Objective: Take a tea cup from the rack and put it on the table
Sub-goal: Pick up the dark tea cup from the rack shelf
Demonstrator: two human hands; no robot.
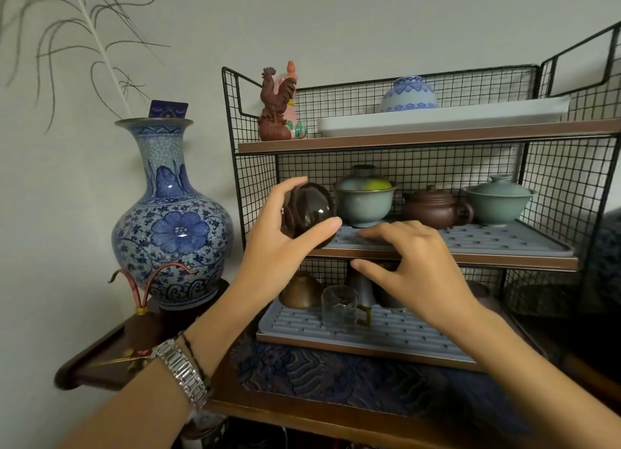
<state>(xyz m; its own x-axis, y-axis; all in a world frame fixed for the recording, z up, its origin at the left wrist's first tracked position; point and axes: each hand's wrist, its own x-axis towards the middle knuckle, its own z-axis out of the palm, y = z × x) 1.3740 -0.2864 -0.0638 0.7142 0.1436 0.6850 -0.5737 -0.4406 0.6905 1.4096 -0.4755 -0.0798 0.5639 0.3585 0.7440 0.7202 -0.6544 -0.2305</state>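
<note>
Our left hand [279,233] grips a dark brown tea cup [311,213] between thumb and fingers, tilted, just in front of the rack's [420,136] middle shelf. Our right hand [416,263] hovers beside it, fingers spread, holding nothing.

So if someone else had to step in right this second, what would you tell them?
Left hand: gripping a dark brown tea cup, tilted, at the left end of the rack's middle shelf.
Right hand: open, empty, hovering before the middle shelf's edge.
Done: cup is picked up.
Left: carry it clear of the rack and set it on the table. More cups sit on the bottom tray.
</note>
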